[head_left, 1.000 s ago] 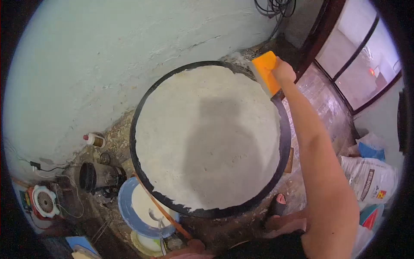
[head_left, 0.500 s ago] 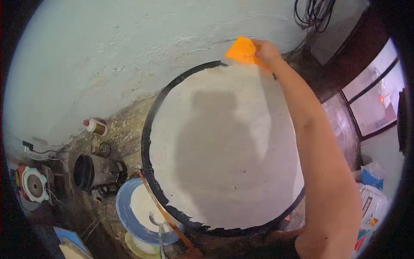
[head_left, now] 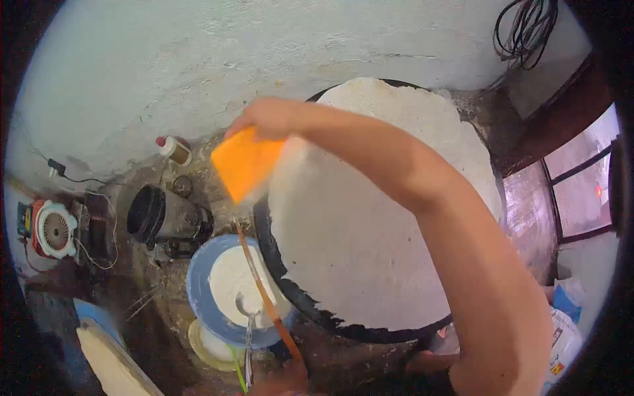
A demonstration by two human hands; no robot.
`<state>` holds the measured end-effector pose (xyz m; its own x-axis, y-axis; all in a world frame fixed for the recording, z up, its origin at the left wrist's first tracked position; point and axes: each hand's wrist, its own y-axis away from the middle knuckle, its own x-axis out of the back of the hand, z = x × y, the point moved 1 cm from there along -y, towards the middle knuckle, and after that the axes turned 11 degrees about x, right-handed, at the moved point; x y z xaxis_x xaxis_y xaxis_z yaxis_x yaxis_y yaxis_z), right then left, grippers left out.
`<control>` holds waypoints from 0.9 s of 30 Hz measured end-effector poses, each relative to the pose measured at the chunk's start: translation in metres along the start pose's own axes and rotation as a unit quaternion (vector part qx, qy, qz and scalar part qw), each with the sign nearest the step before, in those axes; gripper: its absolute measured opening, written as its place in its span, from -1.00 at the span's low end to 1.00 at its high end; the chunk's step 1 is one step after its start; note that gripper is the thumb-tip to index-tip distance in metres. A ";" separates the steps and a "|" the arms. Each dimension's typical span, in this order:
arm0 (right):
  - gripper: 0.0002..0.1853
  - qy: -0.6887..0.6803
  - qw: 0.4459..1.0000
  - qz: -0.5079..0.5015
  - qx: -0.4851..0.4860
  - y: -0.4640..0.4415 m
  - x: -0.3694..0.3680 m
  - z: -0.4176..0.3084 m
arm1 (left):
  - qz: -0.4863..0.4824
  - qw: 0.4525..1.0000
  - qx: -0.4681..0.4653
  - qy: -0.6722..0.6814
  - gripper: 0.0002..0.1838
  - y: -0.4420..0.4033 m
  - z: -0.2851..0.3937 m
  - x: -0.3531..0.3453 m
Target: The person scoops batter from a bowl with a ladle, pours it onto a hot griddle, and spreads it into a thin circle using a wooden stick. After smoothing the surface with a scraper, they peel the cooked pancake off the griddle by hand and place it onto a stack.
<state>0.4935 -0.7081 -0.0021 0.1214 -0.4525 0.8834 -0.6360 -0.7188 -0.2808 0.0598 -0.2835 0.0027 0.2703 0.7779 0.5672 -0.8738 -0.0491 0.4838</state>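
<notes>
My right hand (head_left: 267, 119) grips an orange scraper (head_left: 247, 162) over the left rim of a round dark griddle (head_left: 264, 231). A thin pale sheet (head_left: 356, 244) covers most of the griddle, with a ragged edge at the lower left. At the bottom edge of the view, my left hand (head_left: 284, 379) is closed on the lower end of a thin wooden stick (head_left: 271, 307), partly out of view. The stick passes above a blue bowl (head_left: 201, 290) of white batter (head_left: 228, 280), where a metal ladle (head_left: 248, 330) rests.
Left of the griddle are a bottle (head_left: 175, 150), a dark cylindrical container (head_left: 165, 214) and a round fan-like device (head_left: 56, 230). A yellowish bowl (head_left: 198, 343) is below the blue one. Coiled cable (head_left: 528, 30) hangs by the wall; a white sack (head_left: 563, 340) stands lower right.
My right hand has swept the orange scraper from the griddle's upper right, along the far side, to its left rim. The view has shifted too. My left hand remains low with the stick.
</notes>
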 end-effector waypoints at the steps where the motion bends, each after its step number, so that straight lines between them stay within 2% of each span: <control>1: -0.48 -0.065 0.996 0.004 0.055 -0.008 -0.017 -0.026 | -0.019 0.965 0.172 0.196 -0.65 0.006 -0.016 -0.001; 2: -0.51 -0.086 0.988 -0.038 0.120 -0.020 -0.038 -0.052 | -0.017 0.965 0.175 0.196 -0.65 0.009 -0.022 -0.004; 3: -0.59 -0.078 0.980 -0.047 0.177 -0.017 -0.051 -0.086 | 0.030 0.996 0.044 0.073 -0.65 0.010 -0.023 -0.007; 4: -0.64 -0.113 0.965 -0.090 0.217 -0.011 -0.052 -0.131 | 0.076 0.992 -0.089 -0.054 -0.64 0.008 0.016 -0.011; 5: -0.74 -0.190 0.942 -0.269 0.064 -0.001 -0.054 -0.179 | 0.149 0.936 -0.239 -0.213 -0.65 0.014 0.063 -0.012; 6: -0.82 -0.039 0.940 -0.246 0.233 0.020 -0.085 -0.209 | 0.150 0.935 -0.241 -0.214 -0.65 0.019 0.066 -0.011; 7: -0.87 -0.083 0.947 -0.251 0.183 0.047 -0.115 -0.241 | 0.163 0.932 -0.251 -0.205 -0.65 0.022 0.064 -0.010; 8: -0.89 -0.096 0.930 -0.290 0.206 0.074 -0.113 -0.276 | 0.174 0.929 -0.262 -0.196 -0.66 0.025 0.059 -0.010; 9: -0.90 -0.066 0.904 -0.328 0.266 0.096 -0.105 -0.305 | 0.202 0.899 -0.369 -0.119 -0.68 0.019 0.017 -0.015; 10: -0.90 -0.067 0.900 -0.351 0.249 0.119 -0.093 -0.329 | 0.202 0.897 -0.375 -0.118 -0.68 0.023 0.028 -0.023; 11: -0.87 -0.080 0.897 -0.372 0.224 0.140 -0.093 -0.343 | 0.245 0.917 -0.314 0.026 -0.68 0.029 0.051 -0.037; 12: -0.83 -0.093 0.893 -0.393 0.198 0.159 -0.092 -0.354 | 0.280 0.913 -0.243 0.171 -0.69 0.036 0.062 -0.042; 13: -0.78 -0.135 0.924 -0.338 0.121 0.177 -0.082 -0.359 | 0.276 0.912 -0.250 0.171 -0.69 0.042 0.060 -0.031; 14: -0.72 -0.174 0.944 -0.277 0.041 0.194 -0.069 -0.360 | 0.244 0.931 -0.271 -0.002 -0.70 0.046 0.059 -0.017; 15: -0.70 -0.180 0.956 -0.223 -0.070 0.209 -0.055 -0.358 | 0.206 0.919 -0.286 -0.174 -0.71 0.050 0.058 -0.008; 16: -0.68 -0.183 0.952 -0.163 -0.182 0.227 -0.040 -0.354 | 0.200 0.918 -0.297 -0.173 -0.71 0.055 0.054 -0.007; 17: -0.71 -0.127 0.930 -0.170 -0.300 0.249 -0.030 -0.341 | 0.206 0.916 -0.300 -0.167 -0.71 0.055 0.050 -0.008; 18: -0.63 -0.060 0.945 0.041 -0.320 0.286 -0.035 -0.323 | 0.212 0.915 -0.305 -0.159 -0.71 0.055 0.047 -0.010; 19: -0.58 -0.078 0.878 0.251 -0.399 0.317 -0.032 -0.311 | 0.202 0.912 -0.318 -0.159 -0.71 0.056 0.047 -0.011; 20: -0.50 -0.107 0.810 0.325 -0.476 0.353 -0.022 -0.287 | 0.211 0.916 -0.308 -0.144 -0.70 0.058 0.047 -0.012; 21: -0.49 0.024 0.761 0.380 -0.526 0.385 -0.009 -0.279 | 0.222 0.919 -0.298 -0.127 -0.69 0.059 0.047 -0.012; 22: -0.53 0.004 0.696 0.476 -0.538 0.407 0.008 -0.278 | 0.217 0.917 -0.309 -0.128 -0.69 0.060 0.046 -0.011; 24: -0.58 0.033 0.624 0.555 -0.550 0.467 0.021 -0.264 | 0.170 0.950 -0.242 -0.098 -0.65 0.064 0.042 -0.010; 25: -0.58 0.034 0.621 0.560 -0.548 0.489 0.021 -0.265 | 0.170 0.948 -0.249 -0.099 -0.65 0.066 0.041 -0.011; 27: -0.56 0.079 0.581 0.542 -0.603 0.514 0.017 -0.273 | 0.180 0.950 -0.246 -0.068 -0.67 0.069 0.039 -0.013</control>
<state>-0.0395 -0.9417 -0.0290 -0.8581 -0.1720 0.4838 -0.3568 0.8773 -0.3210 0.0120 -0.3214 0.0542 -0.0610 0.6759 0.7344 -0.9937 0.0282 -0.1085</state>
